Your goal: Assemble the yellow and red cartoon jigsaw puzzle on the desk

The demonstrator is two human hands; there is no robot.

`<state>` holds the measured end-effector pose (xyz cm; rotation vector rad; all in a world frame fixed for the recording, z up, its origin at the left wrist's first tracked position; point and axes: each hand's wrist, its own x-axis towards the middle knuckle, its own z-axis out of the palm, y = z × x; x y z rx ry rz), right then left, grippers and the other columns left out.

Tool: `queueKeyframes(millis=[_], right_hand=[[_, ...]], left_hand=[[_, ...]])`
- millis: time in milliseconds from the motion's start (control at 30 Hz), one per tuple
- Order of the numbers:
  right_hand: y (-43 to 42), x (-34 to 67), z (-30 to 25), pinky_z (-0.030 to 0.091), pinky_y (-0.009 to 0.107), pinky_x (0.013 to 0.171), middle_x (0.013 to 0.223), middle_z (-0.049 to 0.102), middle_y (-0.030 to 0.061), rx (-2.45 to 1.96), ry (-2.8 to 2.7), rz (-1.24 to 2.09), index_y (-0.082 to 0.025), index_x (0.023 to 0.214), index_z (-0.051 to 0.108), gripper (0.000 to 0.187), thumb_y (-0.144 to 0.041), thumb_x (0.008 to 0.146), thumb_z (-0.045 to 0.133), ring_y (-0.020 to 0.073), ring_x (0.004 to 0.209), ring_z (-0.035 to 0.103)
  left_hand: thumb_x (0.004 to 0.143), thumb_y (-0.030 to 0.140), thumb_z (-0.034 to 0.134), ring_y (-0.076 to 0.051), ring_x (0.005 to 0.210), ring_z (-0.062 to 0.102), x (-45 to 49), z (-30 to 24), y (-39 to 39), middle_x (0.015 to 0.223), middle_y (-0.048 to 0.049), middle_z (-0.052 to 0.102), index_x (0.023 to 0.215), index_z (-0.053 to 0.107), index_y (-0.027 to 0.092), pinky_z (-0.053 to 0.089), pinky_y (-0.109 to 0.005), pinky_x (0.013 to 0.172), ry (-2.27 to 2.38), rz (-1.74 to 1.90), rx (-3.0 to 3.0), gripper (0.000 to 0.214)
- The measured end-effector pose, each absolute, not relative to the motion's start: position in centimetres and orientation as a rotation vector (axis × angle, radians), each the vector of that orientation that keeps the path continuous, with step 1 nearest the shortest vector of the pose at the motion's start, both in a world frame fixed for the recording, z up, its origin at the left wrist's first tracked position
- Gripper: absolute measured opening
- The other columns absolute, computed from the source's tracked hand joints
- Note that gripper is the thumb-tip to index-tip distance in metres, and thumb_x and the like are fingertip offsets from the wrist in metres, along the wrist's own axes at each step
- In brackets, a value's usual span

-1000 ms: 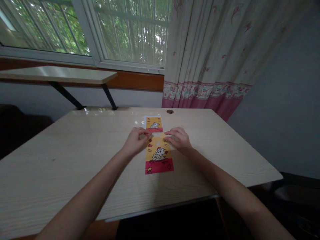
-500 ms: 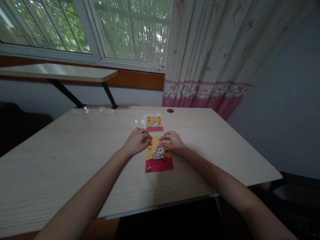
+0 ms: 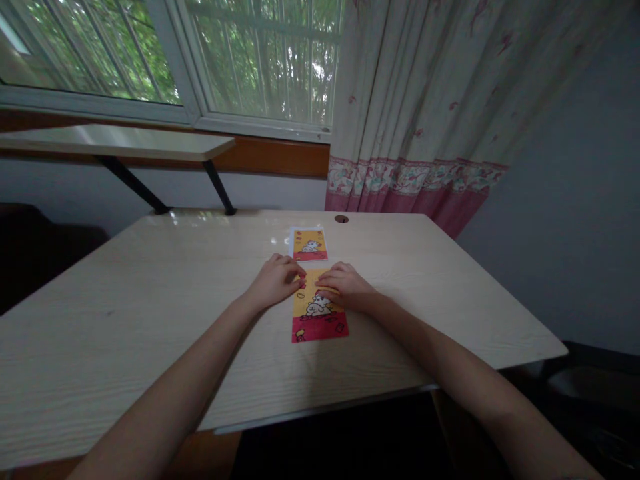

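Observation:
A yellow and red picture sheet [image 3: 320,327] with a white cartoon animal lies flat on the table. Faint seam-like lines cross it, but I cannot tell whether it is made of pieces. My left hand [image 3: 277,280] rests at its upper left edge, thumb and forefinger a little apart, fingertips touching it. From the right, my right hand [image 3: 347,287] lies over the upper right part with fingers stretched and thumb apart, covering some of the animal. Just beyond sits a smaller card [image 3: 310,245] with the same picture and a white border.
The pale wood table [image 3: 175,320] has a round cable hole [image 3: 341,219] near its back edge. A raised shelf [image 3: 150,141] on dark legs stands at the back left. Behind are a barred window [image 3: 260,67] and a long curtain [image 3: 405,120]. A dark chair [image 3: 600,380] is at the right.
My right hand's thumb and fingers have slid slightly left and further over the sheet, covering more of the animal. My left hand stays nearly in place. The view has shifted a little.

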<state>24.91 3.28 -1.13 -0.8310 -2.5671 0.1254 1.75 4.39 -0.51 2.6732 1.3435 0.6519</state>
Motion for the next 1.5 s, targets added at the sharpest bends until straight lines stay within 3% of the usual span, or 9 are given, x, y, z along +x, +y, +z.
queueKeyframes(millis=[600, 900, 1167, 1500], right_hand=[[2.0, 24.5, 0.4, 0.038, 0.035, 0.084, 0.092, 0.066, 0.0112, -0.91, -2.677, 0.02, -0.014, 0.107, 0.066, 0.032, -0.035, 0.09, 0.05, 0.0214, 0.094, 0.052], [3.0, 25.4, -0.1, 0.042, 0.031, 0.088, 0.1, 0.064, 0.0083, -1.017, -2.464, 0.461, -0.016, 0.105, 0.063, 0.024, -0.026, 0.092, 0.046, 0.0172, 0.098, 0.053], [3.9, 26.9, 0.2, 0.038, 0.036, 0.089, 0.1, 0.068, 0.0059, -0.897, -2.544, 0.147, -0.018, 0.102, 0.068, 0.023, -0.025, 0.09, 0.049, 0.0203, 0.097, 0.05], [3.6, 26.4, 0.2, 0.036, 0.035, 0.084, 0.096, 0.068, 0.0076, -0.851, -2.689, -0.005, -0.019, 0.098, 0.068, 0.024, -0.033, 0.091, 0.05, 0.0194, 0.095, 0.052]], left_hand=[[0.081, 0.03, 0.057, -0.02, 0.087, 0.055, 1.9, -0.1, 4.2, 0.089, -0.0056, 0.066, 0.088, 0.069, 0.019, 0.04, -0.037, 0.084, 1.325, 0.611, 2.691, 0.018], [0.084, 0.02, 0.049, -0.019, 0.086, 0.057, 3.0, 0.4, 3.1, 0.088, -0.0075, 0.063, 0.088, 0.068, 0.017, 0.046, -0.031, 0.079, 1.085, 0.574, 2.773, 0.02], [0.086, 0.022, 0.047, -0.02, 0.091, 0.06, 3.5, 0.9, 2.4, 0.096, -0.0105, 0.066, 0.096, 0.069, 0.013, 0.048, -0.033, 0.083, 1.05, 0.519, 2.788, 0.025], [0.086, 0.023, 0.047, -0.021, 0.094, 0.059, 3.8, 0.7, 2.4, 0.101, -0.0106, 0.066, 0.097, 0.07, 0.017, 0.047, -0.035, 0.084, 1.005, 0.485, 2.826, 0.026]])
